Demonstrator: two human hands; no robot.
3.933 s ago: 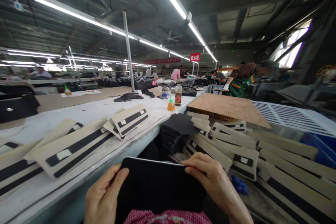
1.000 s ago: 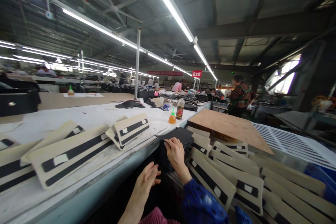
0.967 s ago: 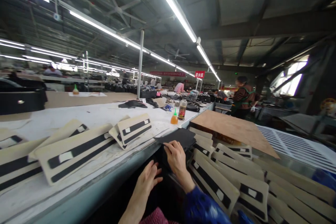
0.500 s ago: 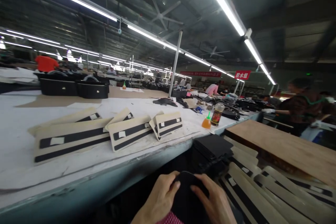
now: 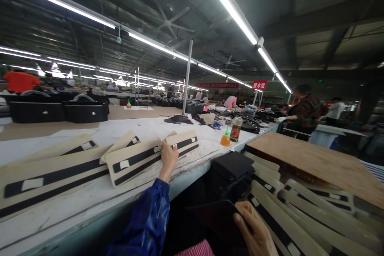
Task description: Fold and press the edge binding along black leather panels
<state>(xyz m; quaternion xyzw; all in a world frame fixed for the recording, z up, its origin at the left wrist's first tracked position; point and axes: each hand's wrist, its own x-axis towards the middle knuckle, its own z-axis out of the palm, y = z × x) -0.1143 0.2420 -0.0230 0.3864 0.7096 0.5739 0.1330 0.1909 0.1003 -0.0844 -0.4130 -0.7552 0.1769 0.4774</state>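
My left hand (image 5: 168, 157) reaches over the table and pinches the edge of a cream panel with black strips (image 5: 183, 142). Just left of it another cream panel (image 5: 133, 160) rests, with white patches on its black strips. More such panels (image 5: 54, 174) overlap farther left. Low in front of me, my right hand (image 5: 253, 228) grips the edge of a flat black panel (image 5: 216, 218) with a rounded corner. The lower part of that black panel is lost in shadow.
Beyond the table edge stand a stack of black panels (image 5: 232, 164) and a pile of cream panels (image 5: 279, 220), beside a wooden board (image 5: 315, 160). An orange glue bottle (image 5: 225, 139), a labelled jar (image 5: 236, 130) and black bags (image 5: 85, 110) stand on the table. A co-worker (image 5: 306, 108) stands right.
My left hand has let go of the black panel and moved up to the cream panel on the table. My right hand still holds the black panel. The view has turned right.
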